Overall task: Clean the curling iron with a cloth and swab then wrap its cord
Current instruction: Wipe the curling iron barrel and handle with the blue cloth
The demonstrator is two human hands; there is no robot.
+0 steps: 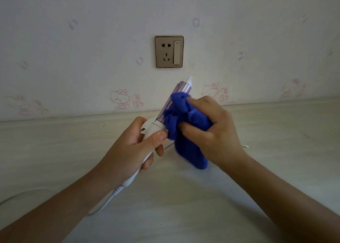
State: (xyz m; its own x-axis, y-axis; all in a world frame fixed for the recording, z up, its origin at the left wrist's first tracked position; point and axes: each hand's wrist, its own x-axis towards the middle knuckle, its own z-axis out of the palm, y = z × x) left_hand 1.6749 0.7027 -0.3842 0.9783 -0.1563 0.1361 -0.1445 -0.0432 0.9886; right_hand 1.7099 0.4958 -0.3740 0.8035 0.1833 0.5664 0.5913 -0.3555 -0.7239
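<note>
Pale wallpaper [73, 67] printed with faint pink cartoon cats fills the upper half of the frame. A bronze-coloured wall socket [169, 51] with a switch sits at upper centre. Below it, a light wood-grain tabletop [276, 141] runs across the whole lower half.

Two bare forearms reach in from the bottom corners and meet at the centre. The left hand [132, 148] has its grip clamped round the white handle of the curling iron [156, 126], thumb lying along the top. The iron is held up off the tabletop, tilted, with its pointed white tip toward the upper right, just below the socket.

The right hand [215, 125] has its grip closed on a bunched blue cloth [189, 150], pressing it against the right side of the iron's lilac barrel [179, 90]. A loose tail of cloth hangs down below the hand.

A white cord [103, 204] leaves the bottom of the handle, passes under the left forearm and curves away to the left edge of the frame.
</note>
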